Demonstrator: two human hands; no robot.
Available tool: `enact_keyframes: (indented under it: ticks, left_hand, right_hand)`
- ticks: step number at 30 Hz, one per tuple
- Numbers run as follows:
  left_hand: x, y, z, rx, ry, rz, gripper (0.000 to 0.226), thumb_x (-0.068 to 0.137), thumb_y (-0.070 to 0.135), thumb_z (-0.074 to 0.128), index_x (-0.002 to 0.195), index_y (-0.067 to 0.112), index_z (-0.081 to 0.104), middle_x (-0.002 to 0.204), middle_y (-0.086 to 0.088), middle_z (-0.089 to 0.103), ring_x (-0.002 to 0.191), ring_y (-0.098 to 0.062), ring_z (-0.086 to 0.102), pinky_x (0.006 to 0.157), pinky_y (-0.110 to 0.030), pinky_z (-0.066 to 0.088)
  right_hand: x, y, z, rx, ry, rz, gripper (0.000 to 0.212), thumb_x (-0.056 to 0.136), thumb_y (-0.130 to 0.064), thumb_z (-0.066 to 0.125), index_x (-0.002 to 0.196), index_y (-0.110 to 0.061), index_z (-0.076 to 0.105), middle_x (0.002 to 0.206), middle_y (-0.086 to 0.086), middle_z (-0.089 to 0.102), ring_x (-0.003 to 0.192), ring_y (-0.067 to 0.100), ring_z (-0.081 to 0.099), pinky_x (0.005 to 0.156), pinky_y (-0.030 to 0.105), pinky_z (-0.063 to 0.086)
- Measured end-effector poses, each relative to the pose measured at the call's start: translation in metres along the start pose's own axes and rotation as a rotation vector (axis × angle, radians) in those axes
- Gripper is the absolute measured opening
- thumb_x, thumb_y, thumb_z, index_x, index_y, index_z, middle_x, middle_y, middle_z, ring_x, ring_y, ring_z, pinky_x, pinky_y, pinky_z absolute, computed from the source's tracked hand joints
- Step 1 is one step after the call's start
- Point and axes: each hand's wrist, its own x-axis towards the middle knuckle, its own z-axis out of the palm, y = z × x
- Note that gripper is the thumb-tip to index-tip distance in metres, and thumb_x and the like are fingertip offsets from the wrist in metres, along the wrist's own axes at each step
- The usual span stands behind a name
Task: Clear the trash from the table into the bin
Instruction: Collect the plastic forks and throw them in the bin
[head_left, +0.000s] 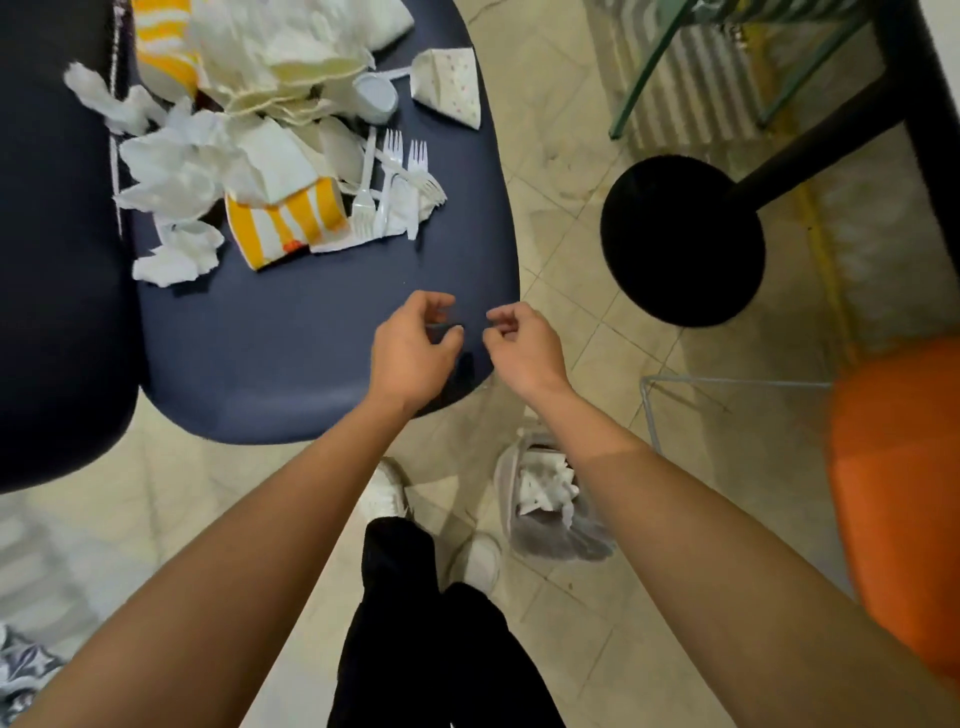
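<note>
Over the near rim of the dark table (291, 374), in the head view, you are hovering both hands side by side. Your left hand (410, 345) is hanging with fingers loosely curled and nothing showing in them. Your right hand (524, 345) is doing the same, thumb and fingertips close together; anything very thin pinched there would be too small to tell.

The trash is lying well apart from both hands, up at about eleven o'clock:
- crumpled napkins (171, 176)
- a flattened yellow-striped cup (291, 221), with white plastic forks (389, 182) just right of it
- a stack of paper plates (280, 73)
- a small white cup (375, 96)
- a dotted paper cone (449, 85) nearer twelve o'clock

The bin (566, 543), bag-lined with crumpled paper inside, is sitting on the floor at roughly five o'clock from your right hand, partly behind that forearm.

By my judgement you are setting up a reach. Be opening the left hand wide, gathering forks and striped cup into one handful, and keeping the right free for loose napkins, so nothing is sliding off the edge.
</note>
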Motion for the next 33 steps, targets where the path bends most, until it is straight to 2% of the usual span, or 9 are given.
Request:
enact_keyframes:
  ticks: [6, 15, 19, 25, 33]
  left_hand:
    - [0.045, -0.003, -0.04, 0.032, -0.006, 0.006, 0.032, 0.086, 0.025, 0.063, 0.117, 0.021, 0.057, 0.113, 0.001, 0.064, 0.099, -0.014, 0.06, 0.09, -0.029, 0.048]
    - [0.106, 0.0, -0.075, 0.108, 0.013, 0.023, 0.037, 0.089, 0.018, 0.057, 0.125, 0.012, 0.052, 0.126, -0.005, 0.058, 0.117, -0.017, 0.054, 0.089, -0.02, 0.037]
    - [0.134, 0.006, -0.076, 0.155, -0.007, -0.001, 0.042, 0.089, 0.014, 0.053, 0.13, 0.008, 0.046, 0.131, -0.009, 0.053, 0.121, -0.022, 0.05, 0.094, -0.026, 0.037]
    - [0.17, 0.013, -0.065, 0.297, -0.055, 0.033, 0.045, 0.089, 0.007, 0.047, 0.134, 0.003, 0.04, 0.133, -0.016, 0.047, 0.121, -0.028, 0.046, 0.096, -0.031, 0.035]
    - [0.198, 0.014, -0.044, 0.485, -0.16, -0.022, 0.041, 0.09, 0.001, 0.044, 0.131, -0.001, 0.038, 0.133, -0.022, 0.042, 0.118, -0.035, 0.046, 0.092, -0.037, 0.039]
  right_hand:
    - [0.033, -0.044, 0.018, -0.073, -0.009, -0.017, 0.024, 0.087, -0.016, 0.057, 0.111, -0.011, 0.061, 0.115, 0.007, 0.06, 0.101, 0.021, 0.06, 0.092, 0.027, 0.043]
    - [0.084, -0.092, 0.036, -0.12, 0.0, -0.036, 0.026, 0.088, -0.016, 0.054, 0.114, -0.012, 0.059, 0.119, 0.006, 0.056, 0.103, 0.018, 0.058, 0.084, 0.019, 0.038]
    - [0.11, -0.107, 0.04, -0.155, 0.005, -0.059, 0.027, 0.087, -0.015, 0.056, 0.114, -0.012, 0.059, 0.118, 0.007, 0.054, 0.106, 0.021, 0.057, 0.086, 0.021, 0.04]
    - [0.15, -0.125, 0.046, -0.324, -0.043, -0.187, 0.038, 0.088, -0.018, 0.057, 0.125, -0.01, 0.053, 0.128, 0.008, 0.049, 0.121, 0.023, 0.044, 0.101, 0.032, 0.039]
    - [0.188, -0.133, 0.06, -0.588, -0.147, -0.26, 0.032, 0.092, -0.013, 0.051, 0.123, -0.009, 0.056, 0.127, 0.01, 0.054, 0.12, 0.028, 0.042, 0.099, 0.038, 0.04]
